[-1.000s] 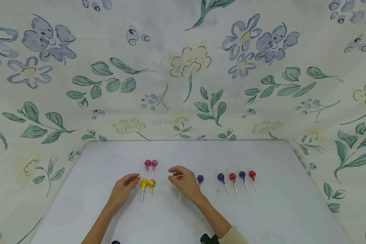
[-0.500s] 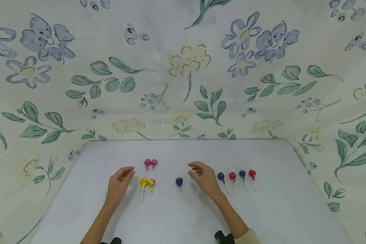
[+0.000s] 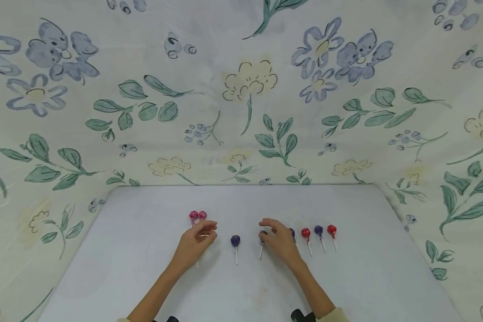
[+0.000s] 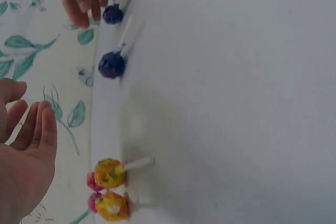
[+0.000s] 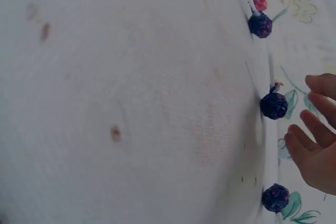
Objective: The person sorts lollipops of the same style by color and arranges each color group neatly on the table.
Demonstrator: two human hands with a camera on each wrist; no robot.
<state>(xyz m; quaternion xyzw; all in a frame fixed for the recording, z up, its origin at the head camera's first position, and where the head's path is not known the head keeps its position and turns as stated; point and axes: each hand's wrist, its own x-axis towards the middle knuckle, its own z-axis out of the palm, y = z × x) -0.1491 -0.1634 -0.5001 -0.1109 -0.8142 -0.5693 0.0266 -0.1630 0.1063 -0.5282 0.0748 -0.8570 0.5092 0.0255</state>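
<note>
Floral-print fabric backs white tabletop. Left hand, fingers loose, left of frame centre near yellow-wrapped ball lollipops; right hand, also loose, right of centre beside dark-purple ball lollipop.

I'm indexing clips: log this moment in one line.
left hand: empty, near yellow-wrapped round lollipops; right hand: empty, near purple-wrapped round lollipop; red-wrapped round lollipops: on white table

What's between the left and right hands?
Head view: one dark purple lollipop lies on the white table between left hand and right hand; a second lollipop is partly hidden by the right hand.
</note>
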